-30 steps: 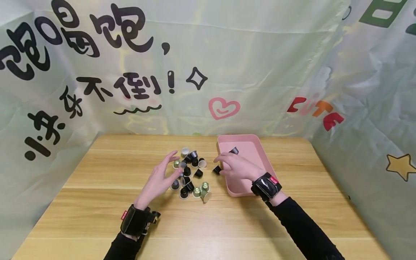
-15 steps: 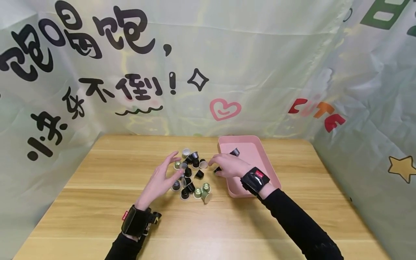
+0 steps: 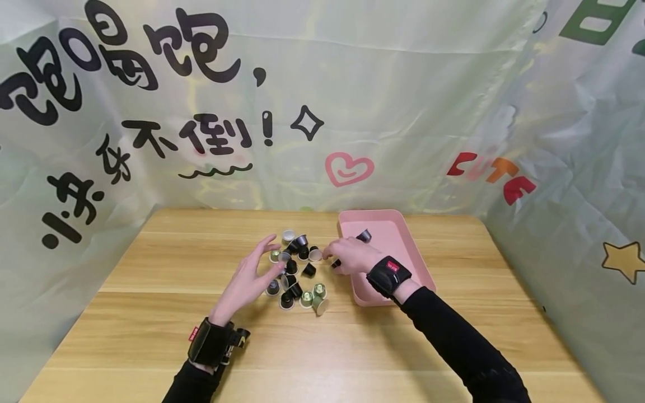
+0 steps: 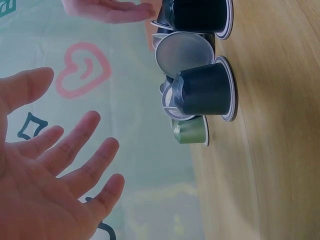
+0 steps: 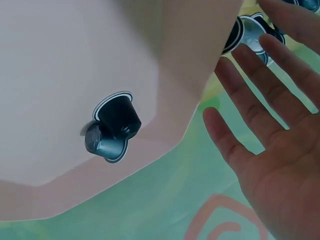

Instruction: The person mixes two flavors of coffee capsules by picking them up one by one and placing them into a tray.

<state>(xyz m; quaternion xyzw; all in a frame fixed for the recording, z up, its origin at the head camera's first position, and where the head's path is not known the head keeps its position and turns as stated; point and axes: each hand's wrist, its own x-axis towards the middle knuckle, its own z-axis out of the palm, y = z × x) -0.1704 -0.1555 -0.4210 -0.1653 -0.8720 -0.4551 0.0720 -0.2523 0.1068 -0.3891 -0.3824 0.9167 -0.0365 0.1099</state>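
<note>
My left hand is held beside a loose cluster of coffee capsules on the table, its fingers spread and holding nothing. In the left wrist view, a dark blue capsule stands among others, with a green capsule behind. My right hand reaches over the left rim of the pink tray, its fingers extended and apart in the right wrist view. A black capsule lies by its fingertips, partly hidden. Inside the tray lie a black capsule and a grey capsule, touching each other.
Several green capsules sit at the front of the cluster. A single black capsule lies between the cluster and the tray. A printed cloth hangs behind the wooden table.
My right hand has moved left from above the tray, toward the black capsule beside the rim. The left hand has stayed in place. The view has shifted slightly.
</note>
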